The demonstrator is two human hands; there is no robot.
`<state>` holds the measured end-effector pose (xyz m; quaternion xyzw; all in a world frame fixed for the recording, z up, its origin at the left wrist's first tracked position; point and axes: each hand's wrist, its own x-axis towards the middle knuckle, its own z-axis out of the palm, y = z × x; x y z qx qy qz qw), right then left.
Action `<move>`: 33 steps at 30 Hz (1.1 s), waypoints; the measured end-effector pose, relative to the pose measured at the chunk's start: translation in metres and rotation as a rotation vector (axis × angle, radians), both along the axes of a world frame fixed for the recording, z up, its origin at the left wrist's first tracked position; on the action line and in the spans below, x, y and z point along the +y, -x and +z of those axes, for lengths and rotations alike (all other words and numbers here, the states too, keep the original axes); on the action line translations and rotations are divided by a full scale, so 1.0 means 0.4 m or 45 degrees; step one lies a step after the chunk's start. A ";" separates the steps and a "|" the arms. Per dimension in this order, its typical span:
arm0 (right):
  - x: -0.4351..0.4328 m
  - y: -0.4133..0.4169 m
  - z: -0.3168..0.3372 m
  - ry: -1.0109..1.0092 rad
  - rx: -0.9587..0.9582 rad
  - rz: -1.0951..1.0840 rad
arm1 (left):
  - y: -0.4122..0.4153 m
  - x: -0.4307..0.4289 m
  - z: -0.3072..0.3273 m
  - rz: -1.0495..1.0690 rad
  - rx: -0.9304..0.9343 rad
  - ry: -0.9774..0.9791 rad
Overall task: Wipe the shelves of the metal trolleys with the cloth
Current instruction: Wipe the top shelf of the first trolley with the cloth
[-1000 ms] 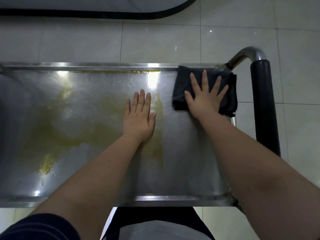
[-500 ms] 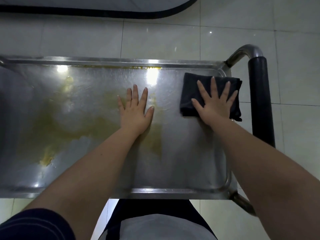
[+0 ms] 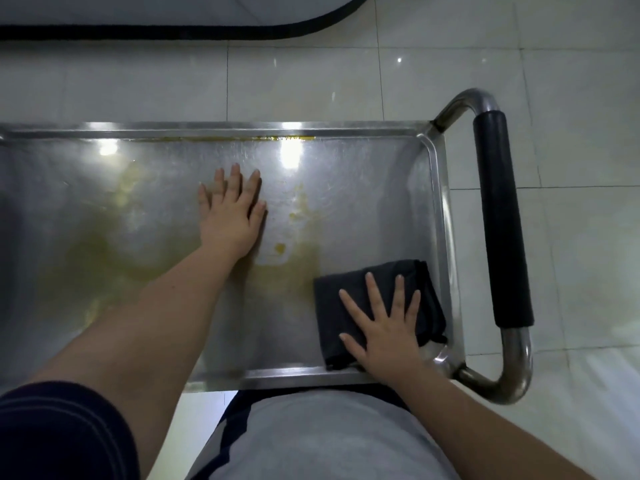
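Head view, trolley shelf: a metal trolley shelf [image 3: 363, 202] with a raised rim runs across the picture, seen from above, its left end out of view.
Cloth: a dark folded cloth [image 3: 330, 318] lies flat in the shelf's near right corner, close against the right rim and reaching the near rim.
Right hand: the right hand [image 3: 384, 327] lies palm down on the cloth, its fingers [image 3: 375, 296] straight and spread, curled round nothing; the heel of the hand sits over the near rim.
Left hand: the left hand [image 3: 230, 216] rests flat on the bare metal near the middle of the shelf, well apart from the cloth, its fingers [image 3: 235, 181] straight and slightly spread, holding nothing.
Stains: yellowish smears [image 3: 280, 247] mark the metal between the two hands, spread wider to the left of the left arm, and run as a thin line [image 3: 242, 138] under the far rim.
Handle: a bent steel tube with a black grip [image 3: 502, 220] stands off the shelf's right end.
Floor: pale glossy tiles [image 3: 571, 98] surround the trolley; a grey mat with a dark edge [image 3: 173, 8] lies at the top.
Person: a dark sleeve [image 3: 59, 434] shows at lower left, grey clothing [image 3: 311, 438] at the bottom centre.
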<state>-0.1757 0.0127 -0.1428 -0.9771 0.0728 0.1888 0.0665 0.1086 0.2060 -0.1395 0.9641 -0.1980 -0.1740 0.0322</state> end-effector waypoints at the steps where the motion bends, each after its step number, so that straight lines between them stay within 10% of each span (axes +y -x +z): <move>1: 0.023 0.014 0.003 0.002 0.015 0.018 | 0.000 0.004 -0.001 -0.008 0.001 -0.008; 12: 0.128 -0.094 -0.002 -0.001 0.001 -0.107 | -0.019 0.034 -0.045 -0.059 -0.022 0.046; 24: -0.018 -0.701 -0.020 0.054 -0.052 -0.297 | -0.029 0.032 -0.059 -0.045 -0.051 0.095; 33: 0.055 -0.433 -0.015 0.042 -0.106 -0.139 | -0.024 0.025 -0.043 -0.051 -0.019 0.072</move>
